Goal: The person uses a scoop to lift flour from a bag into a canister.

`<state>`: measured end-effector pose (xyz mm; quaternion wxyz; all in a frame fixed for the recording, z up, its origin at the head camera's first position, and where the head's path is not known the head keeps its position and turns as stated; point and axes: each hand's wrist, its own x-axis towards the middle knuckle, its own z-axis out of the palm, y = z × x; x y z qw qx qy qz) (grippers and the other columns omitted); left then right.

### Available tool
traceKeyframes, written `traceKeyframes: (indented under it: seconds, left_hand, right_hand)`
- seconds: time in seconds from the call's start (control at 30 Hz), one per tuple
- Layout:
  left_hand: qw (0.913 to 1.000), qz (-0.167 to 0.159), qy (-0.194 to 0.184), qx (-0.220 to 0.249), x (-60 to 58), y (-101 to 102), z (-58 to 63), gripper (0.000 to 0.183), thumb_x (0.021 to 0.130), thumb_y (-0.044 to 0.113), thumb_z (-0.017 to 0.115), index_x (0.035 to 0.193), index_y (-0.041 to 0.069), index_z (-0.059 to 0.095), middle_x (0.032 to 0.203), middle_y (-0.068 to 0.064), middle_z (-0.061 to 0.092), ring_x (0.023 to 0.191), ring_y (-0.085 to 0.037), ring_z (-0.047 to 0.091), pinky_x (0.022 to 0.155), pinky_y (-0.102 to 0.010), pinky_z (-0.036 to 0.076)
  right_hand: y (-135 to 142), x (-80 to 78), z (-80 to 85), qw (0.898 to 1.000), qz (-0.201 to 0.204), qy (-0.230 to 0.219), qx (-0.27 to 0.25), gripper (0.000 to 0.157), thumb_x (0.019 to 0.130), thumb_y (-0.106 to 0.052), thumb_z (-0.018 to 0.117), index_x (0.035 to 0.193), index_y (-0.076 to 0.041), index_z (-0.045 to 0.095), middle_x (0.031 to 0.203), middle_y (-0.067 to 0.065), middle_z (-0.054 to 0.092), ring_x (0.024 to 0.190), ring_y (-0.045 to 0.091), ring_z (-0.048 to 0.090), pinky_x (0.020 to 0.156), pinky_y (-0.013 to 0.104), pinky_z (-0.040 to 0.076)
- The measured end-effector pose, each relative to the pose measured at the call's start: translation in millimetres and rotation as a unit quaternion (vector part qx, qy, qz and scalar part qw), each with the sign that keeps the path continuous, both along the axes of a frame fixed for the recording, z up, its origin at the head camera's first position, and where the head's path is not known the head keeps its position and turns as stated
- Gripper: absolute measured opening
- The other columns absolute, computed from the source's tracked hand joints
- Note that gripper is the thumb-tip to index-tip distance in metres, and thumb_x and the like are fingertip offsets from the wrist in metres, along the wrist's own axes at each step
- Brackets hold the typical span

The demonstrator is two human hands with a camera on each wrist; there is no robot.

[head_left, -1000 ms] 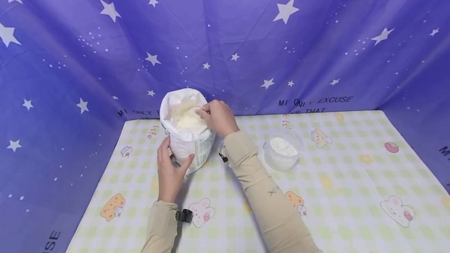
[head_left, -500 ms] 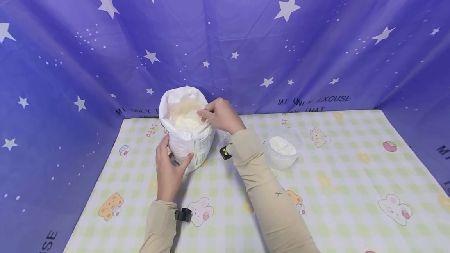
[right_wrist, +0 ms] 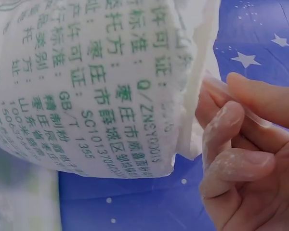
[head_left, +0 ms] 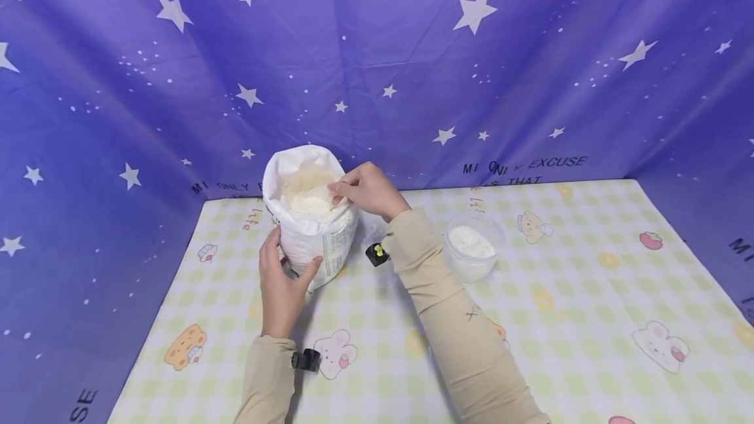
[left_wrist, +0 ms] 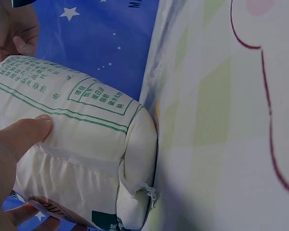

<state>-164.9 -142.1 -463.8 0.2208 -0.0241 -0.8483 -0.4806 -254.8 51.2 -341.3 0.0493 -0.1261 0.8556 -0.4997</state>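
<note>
An open white bag of flour with green print stands at the back left of the table, with pale flour showing in its mouth. My left hand grips the bag's lower side; in the left wrist view its thumb presses the printed face and the other fingers reach round below. At the right rim, my right hand pinches a clear plastic handle. The handle's far end is hidden in the bag. White powder dusts the curled fingers of that hand.
Right of the right forearm stands a clear round tub with white powder in it. Something clear and shiny lies between bag and right wrist. A starry blue curtain rises behind the checked tablecloth.
My right hand has shifted slightly at the bag's mouth, its wrist moving a little right. The flour surface inside looks more hollowed at the back. The left hand keeps its grip.
</note>
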Motion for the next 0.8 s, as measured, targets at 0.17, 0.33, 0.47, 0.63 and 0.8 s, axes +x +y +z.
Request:
traceKeyframes:
  seconds: [0.17,0.33,0.47,0.63,0.8]
  left_hand:
    - [1.0,-0.001,-0.002,0.005,1.1,-2,0.8,0.086,0.082,0.021,0.082,0.152,0.009,0.033,0.151,-0.014,0.037,0.138,-0.028,0.039,0.105,-0.047,0.051]
    - [1.0,-0.003,-0.006,0.006,1.2,-1,1.0,0.086,0.083,0.022,0.082,0.152,0.01,0.033,0.151,-0.013,0.037,0.138,-0.027,0.038,0.106,-0.046,0.05]
    - [0.9999,-0.004,-0.01,0.008,1.0,0,-0.6,0.086,0.083,0.022,0.082,0.152,0.011,0.033,0.152,-0.012,0.036,0.139,-0.027,0.038,0.107,-0.045,0.05]
    - [0.9999,-0.001,-0.011,0.01,0.7,0,-1.1,0.086,0.083,0.022,0.082,0.153,0.011,0.032,0.152,-0.011,0.036,0.139,-0.026,0.037,0.108,-0.045,0.049]
    - [0.9999,0.003,-0.015,0.008,-0.1,-2,-0.2,0.087,0.083,0.023,0.082,0.153,0.011,0.032,0.153,-0.011,0.035,0.14,-0.025,0.037,0.108,-0.045,0.049]
  right_hand:
    - [2,1.2,-5.7,0.994,-0.03,-0.059,-0.088,0.026,0.096,-0.025,0.067,0.092,-0.003,0.079,0.074,0.001,0.074,0.059,0.009,0.048,0.049,0.019,0.032]
    - [6,1.0,-13.1,0.981,-0.055,-0.083,-0.164,0.028,0.097,-0.026,0.065,0.094,-0.001,0.077,0.071,-0.003,0.072,0.06,0.01,0.046,0.048,0.018,0.03]
    - [8,0.8,-18.3,0.977,-0.066,-0.09,-0.184,0.03,0.098,-0.029,0.064,0.092,-0.003,0.078,0.07,-0.004,0.072,0.065,0.014,0.048,0.057,0.023,0.035]
    - [8,-0.5,-21.2,0.97,-0.066,-0.094,-0.216,0.028,0.098,-0.026,0.064,0.094,-0.001,0.076,0.071,-0.005,0.072,0.063,0.011,0.05,0.057,0.023,0.035]
    - [6,-2.0,-24.5,0.959,-0.075,-0.103,-0.254,0.027,0.097,-0.024,0.065,0.098,0.001,0.075,0.072,-0.005,0.073,0.061,0.007,0.049,0.053,0.017,0.033]
